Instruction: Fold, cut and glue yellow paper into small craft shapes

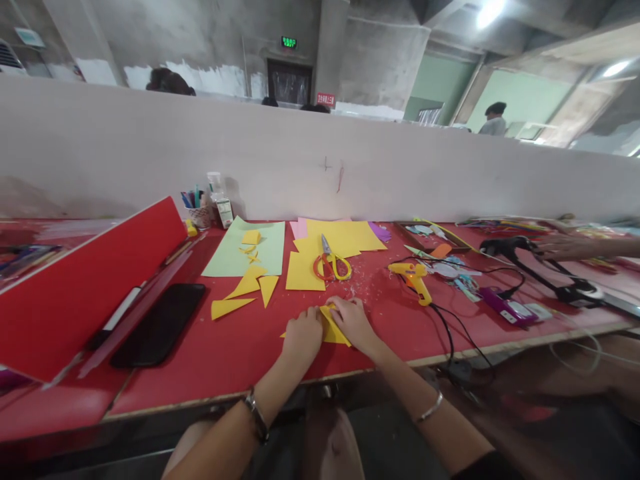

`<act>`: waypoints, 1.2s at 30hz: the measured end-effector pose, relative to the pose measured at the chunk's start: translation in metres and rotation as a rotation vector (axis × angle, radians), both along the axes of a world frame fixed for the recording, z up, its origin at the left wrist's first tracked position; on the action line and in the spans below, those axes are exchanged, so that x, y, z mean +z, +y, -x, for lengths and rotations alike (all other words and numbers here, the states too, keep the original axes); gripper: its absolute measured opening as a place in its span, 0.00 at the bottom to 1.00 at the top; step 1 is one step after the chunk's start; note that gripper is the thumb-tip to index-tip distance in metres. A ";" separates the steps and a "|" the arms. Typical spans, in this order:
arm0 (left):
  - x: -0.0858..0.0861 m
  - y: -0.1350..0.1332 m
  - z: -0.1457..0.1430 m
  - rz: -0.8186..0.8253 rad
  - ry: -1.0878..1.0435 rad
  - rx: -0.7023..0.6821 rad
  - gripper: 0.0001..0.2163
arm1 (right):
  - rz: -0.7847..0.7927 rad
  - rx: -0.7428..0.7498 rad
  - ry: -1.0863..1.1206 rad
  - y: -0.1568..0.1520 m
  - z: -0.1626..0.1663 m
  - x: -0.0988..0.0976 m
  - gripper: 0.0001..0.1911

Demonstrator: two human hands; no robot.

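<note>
Near the front edge of the red table, a piece of yellow paper (335, 333) is held between my two hands. My left hand (304, 335) has its fingers curled against the paper's left side. From the right, my right hand (354, 321) pinches its upper edge, and the fingertips partly cover the paper. Just beyond lie scissors (327, 260) with red and yellow handles, points facing away, on yellow sheets (306, 277). Cut yellow pieces (246, 283) are scattered to the left, some on a pale green sheet (225, 257).
A yellow glue gun (414, 279) with black cables lies at right, near a purple box (507, 307). A black phone (159, 325) and a leaning red board (95, 287) stand left. Another person's hand (560, 247) reaches in at far right. A white partition (280, 160) closes the back.
</note>
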State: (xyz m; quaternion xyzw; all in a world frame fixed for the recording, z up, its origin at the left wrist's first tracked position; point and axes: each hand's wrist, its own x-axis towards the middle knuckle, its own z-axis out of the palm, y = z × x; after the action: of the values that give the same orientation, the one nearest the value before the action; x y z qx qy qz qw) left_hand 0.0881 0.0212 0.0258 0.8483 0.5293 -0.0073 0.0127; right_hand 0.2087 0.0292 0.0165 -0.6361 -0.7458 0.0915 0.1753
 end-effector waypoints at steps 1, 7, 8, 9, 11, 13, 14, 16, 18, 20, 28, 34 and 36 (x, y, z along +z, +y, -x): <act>0.001 0.000 -0.002 0.001 0.016 -0.011 0.17 | -0.003 0.002 0.001 0.000 0.000 -0.001 0.09; 0.001 -0.002 -0.005 -0.011 0.027 -0.035 0.17 | -0.022 0.007 0.009 0.001 -0.001 -0.003 0.08; 0.001 -0.002 -0.005 -0.013 0.018 -0.031 0.17 | -0.025 0.010 0.017 0.001 -0.001 -0.003 0.08; 0.001 -0.002 -0.005 -0.016 0.008 -0.027 0.17 | -0.027 0.013 0.029 0.001 -0.002 -0.003 0.08; 0.000 -0.002 -0.005 -0.022 -0.004 -0.021 0.17 | -0.033 0.016 0.063 0.000 -0.003 -0.003 0.08; 0.000 -0.002 -0.005 -0.028 -0.005 -0.019 0.18 | -0.050 0.007 0.104 -0.001 -0.006 -0.005 0.09; -0.001 -0.002 -0.005 -0.029 -0.002 -0.020 0.18 | -0.060 -0.001 0.126 -0.002 -0.007 -0.006 0.09; -0.002 -0.002 -0.005 -0.026 0.005 -0.025 0.17 | -0.071 -0.019 0.179 -0.003 -0.010 -0.008 0.09; -0.003 -0.002 -0.004 -0.024 0.006 -0.028 0.17 | -0.047 -0.054 0.244 -0.003 -0.012 -0.007 0.08; -0.005 -0.003 -0.003 -0.026 -0.003 -0.020 0.17 | 0.020 -0.104 0.312 -0.004 -0.013 -0.003 0.10; -0.008 0.000 0.005 -0.019 -0.129 0.070 0.15 | 0.178 -0.137 0.347 -0.011 -0.010 0.007 0.18; -0.007 0.000 0.006 0.000 -0.125 0.069 0.16 | 0.024 -0.079 0.161 -0.015 -0.012 0.001 0.21; -0.007 0.000 0.005 0.004 -0.131 0.074 0.16 | -0.029 -0.076 0.097 -0.016 -0.015 0.001 0.20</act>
State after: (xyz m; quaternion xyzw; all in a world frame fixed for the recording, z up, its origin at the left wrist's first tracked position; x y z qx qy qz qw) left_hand 0.0828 0.0212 0.0189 0.8268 0.5584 0.0475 0.0494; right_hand 0.2239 0.0136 0.0174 -0.6562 -0.7130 0.1047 0.2237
